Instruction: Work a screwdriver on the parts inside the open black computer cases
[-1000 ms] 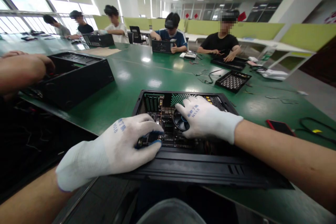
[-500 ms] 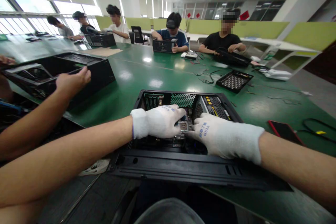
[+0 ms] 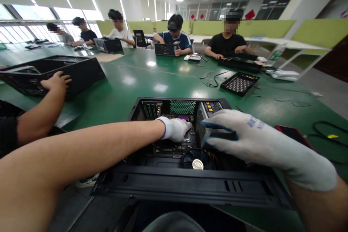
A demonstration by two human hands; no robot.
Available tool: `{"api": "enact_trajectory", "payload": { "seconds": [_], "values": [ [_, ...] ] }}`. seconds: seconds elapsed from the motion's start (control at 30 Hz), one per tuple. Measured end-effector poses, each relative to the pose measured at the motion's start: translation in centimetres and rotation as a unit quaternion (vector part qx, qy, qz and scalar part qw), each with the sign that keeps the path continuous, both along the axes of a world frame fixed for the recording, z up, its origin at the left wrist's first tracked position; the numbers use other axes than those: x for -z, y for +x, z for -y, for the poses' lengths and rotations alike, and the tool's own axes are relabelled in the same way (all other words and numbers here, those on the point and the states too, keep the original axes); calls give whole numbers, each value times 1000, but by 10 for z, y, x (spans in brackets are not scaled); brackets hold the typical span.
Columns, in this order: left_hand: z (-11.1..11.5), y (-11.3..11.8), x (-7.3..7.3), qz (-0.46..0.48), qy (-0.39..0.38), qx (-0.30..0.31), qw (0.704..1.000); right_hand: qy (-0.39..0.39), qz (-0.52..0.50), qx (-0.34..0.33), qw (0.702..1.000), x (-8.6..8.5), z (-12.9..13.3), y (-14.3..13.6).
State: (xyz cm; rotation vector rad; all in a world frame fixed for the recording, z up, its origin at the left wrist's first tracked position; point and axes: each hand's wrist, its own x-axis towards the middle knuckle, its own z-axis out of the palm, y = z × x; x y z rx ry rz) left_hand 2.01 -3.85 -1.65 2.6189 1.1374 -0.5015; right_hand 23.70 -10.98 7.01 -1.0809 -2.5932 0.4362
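Note:
An open black computer case [image 3: 176, 183] lies in front of me. My left hand [image 3: 176, 129], in a white glove, reaches inside it to the motherboard [image 3: 170, 149]. Its fingers are curled in at the CPU socket [image 3: 187, 136]; whatever they grip is hidden. Raised over the right side of the case is my right hand [image 3: 233, 130], gloved too, with thumb and fingers apart and nothing between them. Beneath and behind it sits the power supply [image 3: 203, 114], partly covered. A round cooler fan [image 3: 197, 164] with a gold centre rests inside, near the front wall.
At left, a co-worker's hand [image 3: 56, 80] touches another black case [image 3: 84, 74]. A black tray-like panel [image 3: 239, 83] lies beyond my case. Right of it are a red-edged phone-like object [image 3: 292, 136] and a black cable [image 3: 323, 136]. Several people work across the green table [image 3: 130, 79].
My right hand has lifted off the socket area and moved right, fingers spreading. My left hand stays at the socket, fingers more curled. The fan now shows. The co-worker's hand has lowered onto their case.

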Motion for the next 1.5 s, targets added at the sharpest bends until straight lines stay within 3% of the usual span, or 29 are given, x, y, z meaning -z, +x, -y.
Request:
{"api": "enact_trajectory", "payload": {
  "seconds": [0.1,0.17,0.53,0.8,1.07,1.5],
  "values": [
    [-1,-1,6,11,3,-2,1000,20,-66,78,995,11,1,14],
    [0,-2,8,18,2,-1,1000,19,-87,93,992,19,1,17],
    [-6,-3,3,41,8,-28,999,15,-102,80,991,22,5,17],
    [-4,-4,9,42,26,-25,998,11,-96,71,993,25,1,17],
    [-6,-3,3,17,21,-39,999,11,-96,71,993,23,3,16],
    [-7,-3,10,53,14,-27,998,13,-102,68,992,25,4,16]
  ]
}}
